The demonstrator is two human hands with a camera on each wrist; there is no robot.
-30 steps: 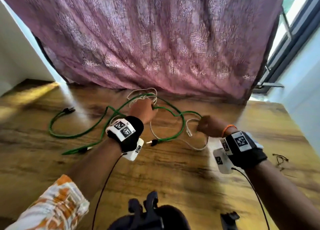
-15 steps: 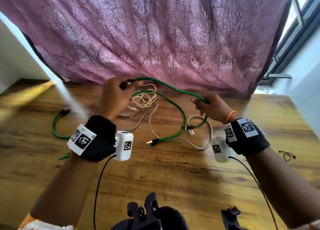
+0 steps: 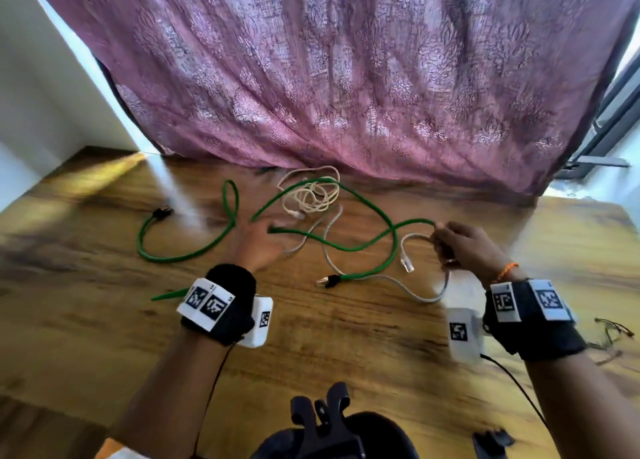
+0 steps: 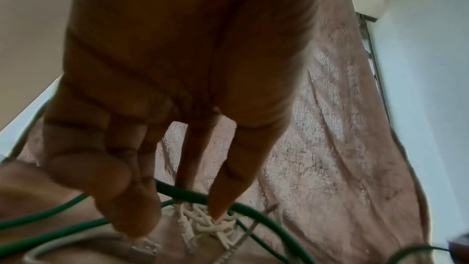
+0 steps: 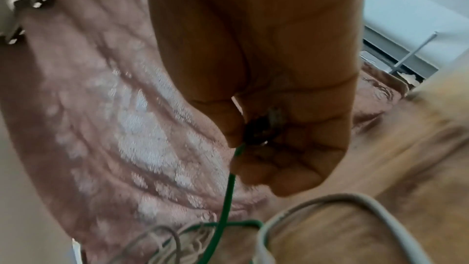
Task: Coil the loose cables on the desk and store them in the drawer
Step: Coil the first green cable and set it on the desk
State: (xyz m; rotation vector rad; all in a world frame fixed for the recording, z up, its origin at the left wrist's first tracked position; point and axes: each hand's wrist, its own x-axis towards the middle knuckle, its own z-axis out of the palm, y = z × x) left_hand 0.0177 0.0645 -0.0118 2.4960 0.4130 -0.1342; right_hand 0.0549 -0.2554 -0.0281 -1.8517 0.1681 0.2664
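A long green cable [image 3: 349,249] lies in loose loops across the wooden desk [image 3: 346,348]. My right hand [image 3: 464,247] grips one end of it just above the desk; in the right wrist view the fingers [image 5: 291,158] curl round the green cable [image 5: 228,198] and its dark plug. My left hand [image 3: 258,240] is low over the middle of the cable, blurred, fingers [image 4: 236,168] stretched out and touching the green cable [image 4: 266,216]. A white cable bundle [image 3: 308,195] lies behind it. A grey cable [image 3: 422,297] with a clear plug curves under my right hand.
A purple patterned curtain [image 3: 346,78] hangs along the desk's far edge. A thin tangle of wire [image 3: 613,334] lies at the right edge. A window frame [image 3: 606,129] stands at the right. No drawer is in view.
My left hand has let go of the green cable it held up and dropped toward the desk. The cable has fallen back into flat loops. My right hand still holds its end.
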